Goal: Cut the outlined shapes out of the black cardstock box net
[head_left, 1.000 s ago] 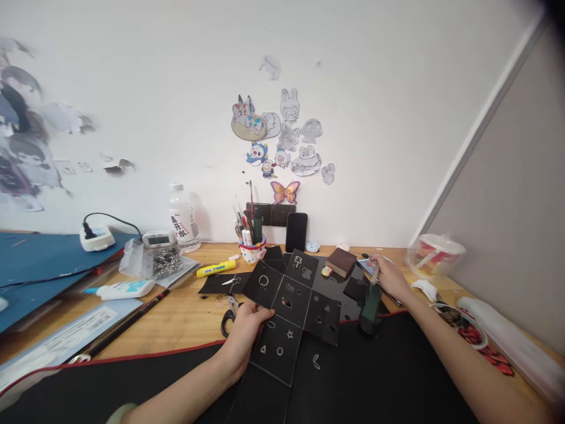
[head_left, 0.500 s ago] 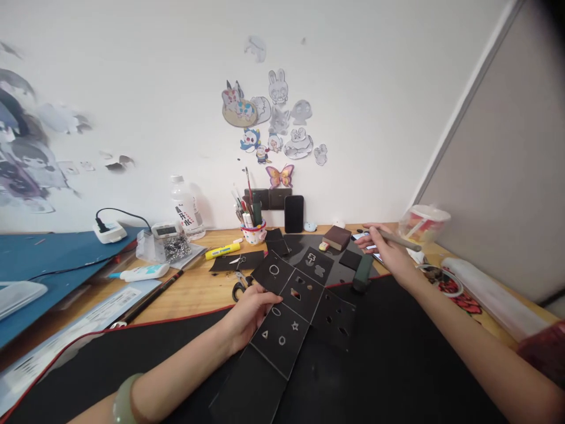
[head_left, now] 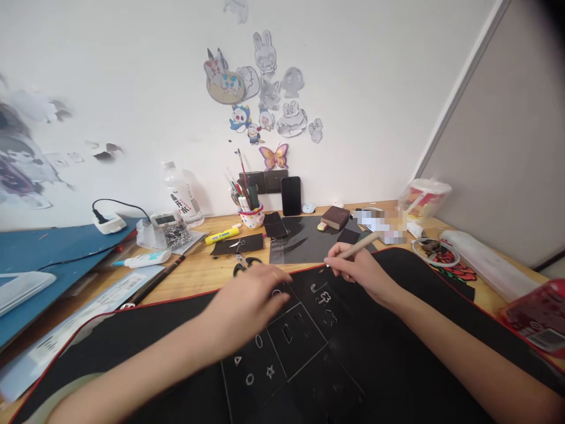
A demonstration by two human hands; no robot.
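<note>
A: What's the biggest thing?
B: The wooden table (head_left: 194, 278). A big black mat (head_left: 410, 383) with a red edge covers the near side.
A: And next?
B: The black paper (head_left: 304, 347). It lies on the mat, right in front of the person, with pale lines across it.
A: What's that tall thing?
B: A water bottle (head_left: 183, 199), at the back near the wall (head_left: 362, 88).
A: Where are the hands?
B: The left hand (head_left: 249, 297) is over one side of the paper, thumb and fingers apart, holding nothing. I can't tell if it touches the paper. The right hand (head_left: 359, 268) is past the other side, gripping.
A: What's behind the left hand?
B: The scissors (head_left: 241, 261), partly hidden.
A: So what's the right hand gripping?
B: A tan stick (head_left: 358, 245), like a pen. Its tip is near the red edge.
A: Anything tiny?
B: Little shapes on the paper, like a flower (head_left: 323, 297) and a star (head_left: 270, 372).
</note>
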